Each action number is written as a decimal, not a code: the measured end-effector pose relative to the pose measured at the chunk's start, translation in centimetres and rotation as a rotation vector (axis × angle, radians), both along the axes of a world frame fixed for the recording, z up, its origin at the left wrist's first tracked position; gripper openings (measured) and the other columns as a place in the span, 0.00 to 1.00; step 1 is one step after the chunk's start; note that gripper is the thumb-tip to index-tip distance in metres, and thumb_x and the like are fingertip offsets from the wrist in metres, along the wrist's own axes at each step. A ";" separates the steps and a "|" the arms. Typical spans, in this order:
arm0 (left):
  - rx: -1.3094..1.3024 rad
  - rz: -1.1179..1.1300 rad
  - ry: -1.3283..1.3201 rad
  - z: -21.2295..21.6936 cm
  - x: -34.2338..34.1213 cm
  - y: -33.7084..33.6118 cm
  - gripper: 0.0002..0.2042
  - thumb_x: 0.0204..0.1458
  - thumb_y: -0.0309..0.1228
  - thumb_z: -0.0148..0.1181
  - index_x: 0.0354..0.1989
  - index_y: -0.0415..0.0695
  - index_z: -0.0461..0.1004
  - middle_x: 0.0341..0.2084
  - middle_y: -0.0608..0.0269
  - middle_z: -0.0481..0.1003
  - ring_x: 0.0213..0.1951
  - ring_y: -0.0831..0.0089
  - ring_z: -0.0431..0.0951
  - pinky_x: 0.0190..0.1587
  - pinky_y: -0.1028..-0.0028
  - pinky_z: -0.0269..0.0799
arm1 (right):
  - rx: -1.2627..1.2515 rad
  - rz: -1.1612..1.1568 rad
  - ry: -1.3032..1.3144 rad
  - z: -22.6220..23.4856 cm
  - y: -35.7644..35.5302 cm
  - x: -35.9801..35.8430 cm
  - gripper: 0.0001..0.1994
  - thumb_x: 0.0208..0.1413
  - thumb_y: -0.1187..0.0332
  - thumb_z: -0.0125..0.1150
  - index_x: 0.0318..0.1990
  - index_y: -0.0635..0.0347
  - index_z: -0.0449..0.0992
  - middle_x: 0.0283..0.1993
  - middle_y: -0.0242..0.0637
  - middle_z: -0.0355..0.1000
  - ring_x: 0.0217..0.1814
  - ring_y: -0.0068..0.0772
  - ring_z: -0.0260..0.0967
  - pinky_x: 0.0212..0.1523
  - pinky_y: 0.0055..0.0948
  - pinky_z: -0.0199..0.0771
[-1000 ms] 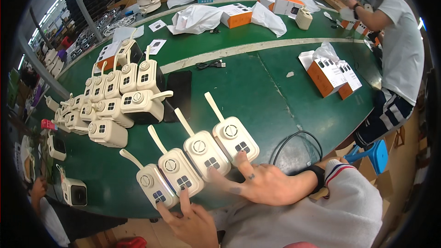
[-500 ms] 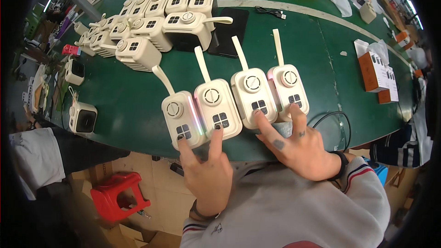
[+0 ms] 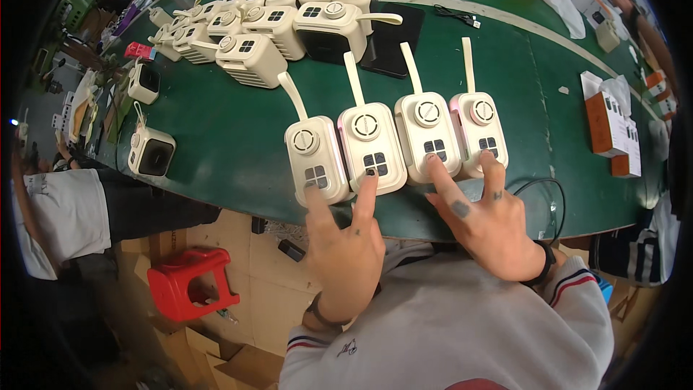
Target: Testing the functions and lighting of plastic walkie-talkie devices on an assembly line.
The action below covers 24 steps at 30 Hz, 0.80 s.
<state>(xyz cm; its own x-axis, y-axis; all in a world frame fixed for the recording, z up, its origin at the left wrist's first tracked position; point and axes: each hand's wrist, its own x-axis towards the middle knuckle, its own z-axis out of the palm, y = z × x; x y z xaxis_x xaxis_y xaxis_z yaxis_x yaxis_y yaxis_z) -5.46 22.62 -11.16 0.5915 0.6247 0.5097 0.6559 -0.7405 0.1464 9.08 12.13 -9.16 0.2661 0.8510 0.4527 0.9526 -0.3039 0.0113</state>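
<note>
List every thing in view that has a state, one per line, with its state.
Four cream devices: lying flat in a row at the table edge, straps pointing away.
Left hand: two fingers on the two left devices' button pads.
Right hand: two fingers on the two right devices' button pads.
Stacked cream devices: piled, untouched.
Red stool: upright on the floor.

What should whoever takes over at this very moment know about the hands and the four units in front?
Left hand: two fingers out, on the button pads of the first unit and second unit from the left.
Right hand: two fingers on the pads of the third unit and fourth unit.
All four lie flat in a row at the near edge of the green table.
Done: fingers placed on all four.
Left: a batch of similar units waits further back.
</note>
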 end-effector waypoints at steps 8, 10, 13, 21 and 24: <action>-0.089 -0.003 -0.040 0.3 0.1 -0.3 0.25 0.44 0.19 0.54 0.54 0.55 0.70 0.55 0.43 0.58 0.29 0.60 0.72 0.32 0.67 0.72 | 0.035 0.008 0.001 -0.3 0.0 0.0 0.27 0.46 0.69 0.63 0.57 0.37 0.70 0.46 0.56 0.64 0.17 0.27 0.67 0.15 0.23 0.69; -0.170 -0.039 -0.024 1.4 -0.6 -0.2 0.26 0.44 0.19 0.54 0.55 0.53 0.70 0.55 0.44 0.59 0.32 0.60 0.73 0.33 0.68 0.72 | 0.021 -0.005 0.030 0.1 -0.1 0.1 0.26 0.47 0.64 0.66 0.57 0.40 0.71 0.45 0.52 0.64 0.18 0.28 0.68 0.16 0.25 0.69; -0.224 -0.098 -0.100 1.6 -1.4 0.7 0.26 0.44 0.19 0.54 0.56 0.48 0.68 0.54 0.46 0.60 0.38 0.59 0.73 0.34 0.69 0.72 | -0.013 0.059 0.202 2.1 -0.5 0.5 0.25 0.47 0.58 0.68 0.55 0.47 0.72 0.43 0.47 0.64 0.20 0.29 0.68 0.17 0.26 0.70; -0.106 -0.176 -0.064 2.3 -2.0 2.6 0.26 0.41 0.21 0.56 0.55 0.38 0.68 0.50 0.51 0.69 0.45 0.58 0.76 0.40 0.67 0.75 | 0.140 0.054 0.269 2.4 -1.4 3.4 0.22 0.44 0.61 0.70 0.46 0.61 0.76 0.45 0.37 0.71 0.31 0.35 0.73 0.26 0.28 0.72; -0.170 -0.142 -0.096 2.2 -2.2 2.4 0.26 0.41 0.20 0.56 0.55 0.37 0.68 0.50 0.50 0.70 0.46 0.57 0.76 0.41 0.67 0.75 | 0.127 0.056 0.246 2.4 -1.4 3.2 0.22 0.44 0.61 0.70 0.46 0.62 0.75 0.45 0.38 0.71 0.32 0.35 0.74 0.26 0.28 0.73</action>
<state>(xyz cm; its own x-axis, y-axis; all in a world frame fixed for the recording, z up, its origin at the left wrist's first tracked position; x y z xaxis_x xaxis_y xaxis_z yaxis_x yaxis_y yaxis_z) -7.68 25.02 -8.97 0.6332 0.6208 0.4623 0.5244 -0.7834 0.3336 12.29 10.74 -6.73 0.3348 0.8080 0.4847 0.9376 -0.2345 -0.2567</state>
